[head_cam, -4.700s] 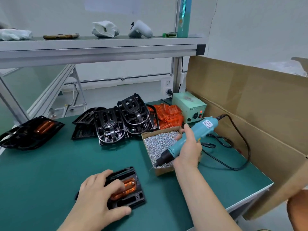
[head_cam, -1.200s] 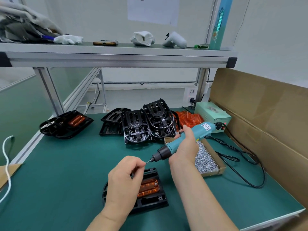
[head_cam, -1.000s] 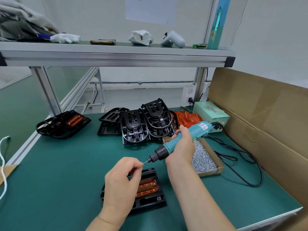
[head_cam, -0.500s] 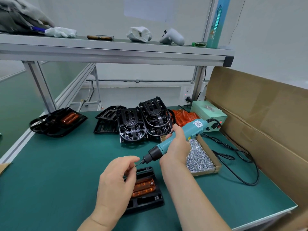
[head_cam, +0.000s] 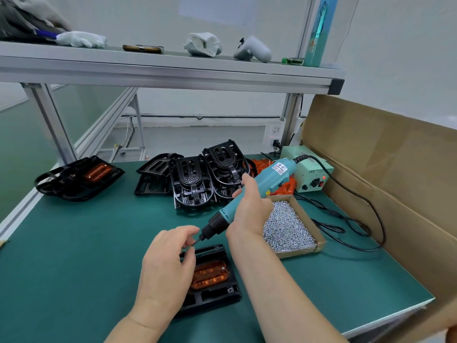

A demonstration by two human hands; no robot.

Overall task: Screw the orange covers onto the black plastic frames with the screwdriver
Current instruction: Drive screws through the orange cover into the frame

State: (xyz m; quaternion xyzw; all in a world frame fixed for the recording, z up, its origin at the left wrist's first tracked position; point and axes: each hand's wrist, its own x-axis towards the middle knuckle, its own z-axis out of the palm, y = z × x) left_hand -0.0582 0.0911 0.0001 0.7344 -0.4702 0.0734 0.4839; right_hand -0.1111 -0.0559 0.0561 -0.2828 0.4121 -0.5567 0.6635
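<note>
**Teal screwdriver in right hand, bit tip at left fingertips over the frame**

Right hand point(head_cam: 249, 209) is wrapped round the body of the screwdriver point(head_cam: 262, 186). The tool is tilted, black nose down and to the left, cord running off its far end to the power box point(head_cam: 309, 177) at the table's far right corner.

Left hand point(head_cam: 168, 263) has fingers curled, thumb and forefinger pinching at the bit tip. Can't tell if a screw sits between them, it's too small to see.

Black frame point(head_cam: 212, 293) lies flat near the near edge of the table point(head_cam: 74, 256), about mid-width, with the orange cover point(head_cam: 210, 274) seated in its middle. The left hand hides the frame's left part. The bit tip is just above the frame's far edge, and I can't tell if it touches.

Other things on the table:
- box of screws point(head_cam: 289, 226), just right of the right wrist
- stack of frames point(head_cam: 193, 181), near the far edge, middle
- loose orange covers point(head_cam: 288, 185), between that stack and the power box
- frame with a cover point(head_cam: 79, 177), at the far left corner

Cardboard sheet point(head_cam: 383, 169) stands along the right edge.
</note>
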